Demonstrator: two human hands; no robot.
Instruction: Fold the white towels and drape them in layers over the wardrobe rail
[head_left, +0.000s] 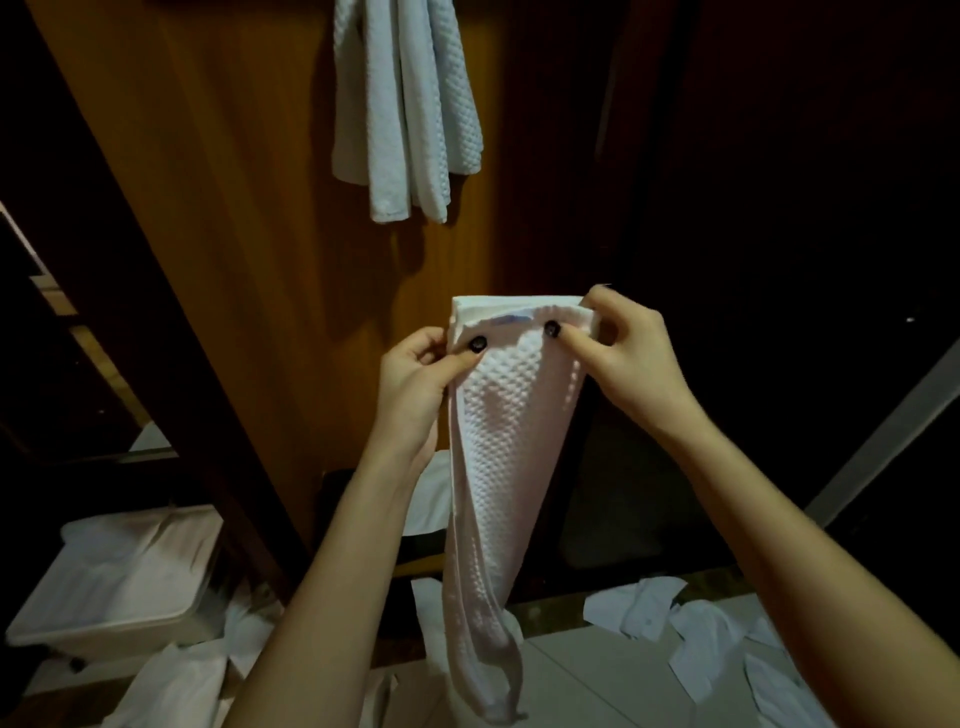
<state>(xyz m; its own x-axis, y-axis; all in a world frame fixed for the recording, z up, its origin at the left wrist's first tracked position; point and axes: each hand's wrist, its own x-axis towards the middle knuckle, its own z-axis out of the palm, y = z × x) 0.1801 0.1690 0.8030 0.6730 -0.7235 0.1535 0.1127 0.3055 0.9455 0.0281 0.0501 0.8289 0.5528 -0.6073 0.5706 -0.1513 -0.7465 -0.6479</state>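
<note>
Towel (511, 415) hangs folded between both hands, its long axis running 12 to 6 and its free end pointing to 6. At 9 the left hand (415, 379) pinches one top corner, and at 3 the right hand (623, 353) pinches the other. At 12 from the hands, slightly nearer the left, are the hung towels (405, 104). The rail is out of view.

The top edge cuts off the hung towels (405, 104). The towel (498, 441) covers part of my left hand (415, 389) and right hand (628, 353). Rightward it's too dark to tell.
</note>
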